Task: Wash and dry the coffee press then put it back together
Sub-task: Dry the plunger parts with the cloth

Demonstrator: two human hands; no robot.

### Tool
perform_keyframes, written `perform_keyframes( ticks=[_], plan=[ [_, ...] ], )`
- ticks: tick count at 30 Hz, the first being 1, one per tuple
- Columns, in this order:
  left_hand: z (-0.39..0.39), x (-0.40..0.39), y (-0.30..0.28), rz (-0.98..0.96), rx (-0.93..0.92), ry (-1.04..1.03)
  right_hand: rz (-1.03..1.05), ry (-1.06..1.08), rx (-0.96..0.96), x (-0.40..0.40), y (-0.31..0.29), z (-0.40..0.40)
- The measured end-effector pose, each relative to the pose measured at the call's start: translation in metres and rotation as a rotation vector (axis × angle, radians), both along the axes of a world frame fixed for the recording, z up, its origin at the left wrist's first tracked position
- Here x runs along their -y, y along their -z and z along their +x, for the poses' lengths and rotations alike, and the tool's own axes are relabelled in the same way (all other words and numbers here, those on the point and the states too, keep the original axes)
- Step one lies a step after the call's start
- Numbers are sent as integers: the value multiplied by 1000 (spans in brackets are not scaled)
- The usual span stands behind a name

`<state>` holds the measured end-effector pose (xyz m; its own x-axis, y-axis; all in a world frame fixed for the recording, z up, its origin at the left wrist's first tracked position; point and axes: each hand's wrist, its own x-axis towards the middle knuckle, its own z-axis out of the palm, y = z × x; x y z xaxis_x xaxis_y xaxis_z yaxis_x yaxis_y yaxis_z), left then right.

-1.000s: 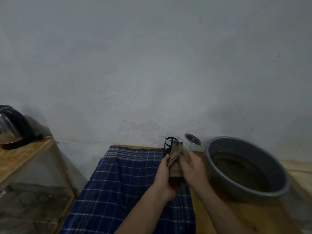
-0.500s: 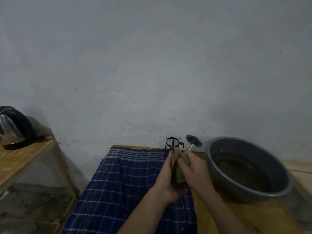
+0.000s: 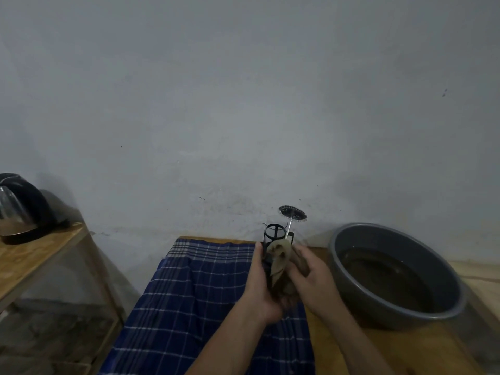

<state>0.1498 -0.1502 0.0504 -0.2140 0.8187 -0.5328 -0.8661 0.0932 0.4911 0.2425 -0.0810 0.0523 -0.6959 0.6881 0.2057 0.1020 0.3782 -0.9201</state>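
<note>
Since half a second ago the plunger disc (image 3: 292, 212) stands higher above the hands, its thin rod (image 3: 288, 226) now more exposed and slanting up to the right, and the black frame (image 3: 273, 235) of the coffee press shows more of its ring above the rag. Both hands meet at the near right edge of the blue plaid cloth (image 3: 194, 288), which is spread over the wooden table (image 3: 349, 345). The left hand (image 3: 261, 286) is wrapped around the side of the press frame, fingers curled on it and thumb lying up along its left side. The right hand (image 3: 311, 274) is closed on a beige rag (image 3: 280, 259), pressing it against the front of the frame, so the press is held up off the table between the two hands, roughly upright. The glass of the press cannot be made out behind the rag. Just right of the hands sits a grey basin (image 3: 359, 236) holding dark water, resting on the bare wood. At far left a separate wooden shelf (image 3: 32, 255) carries a kettle (image 3: 19, 209) with a clear body and black handle. A plain grey wall (image 3: 243, 104) fills the upper view.
</note>
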Motion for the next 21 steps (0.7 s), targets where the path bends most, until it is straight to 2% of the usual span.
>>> perform_keyframes(
  ticks=[3, 6, 8, 10, 12, 14, 18, 21],
  plan=[
    [8, 0, -5, -40, -116, 59, 191, 77, 58, -2, -1, -7],
    [13, 2, -7, -60, -103, 64, 187, 128, 89, -8, -1, -10],
    [12, 0, -4, -72, -58, 38, -34, 188, 27, -7, -1, -15],
    [9, 0, -1, -68, -14, 20, -373, 259, -108, -3, -4, -18],
    [4, 1, 5, -55, 25, -16, -502, 315, -225, -5, -9, -14],
    [-1, 2, 7, -36, 62, -57, -385, 303, -221, -8, -12, -6],
    [-3, 5, -1, 12, 48, -24, 55, 15, 17, 2, -4, -4],
    [5, 4, -3, -7, -45, 37, 187, 55, 28, 3, -3, -9]
  ],
)
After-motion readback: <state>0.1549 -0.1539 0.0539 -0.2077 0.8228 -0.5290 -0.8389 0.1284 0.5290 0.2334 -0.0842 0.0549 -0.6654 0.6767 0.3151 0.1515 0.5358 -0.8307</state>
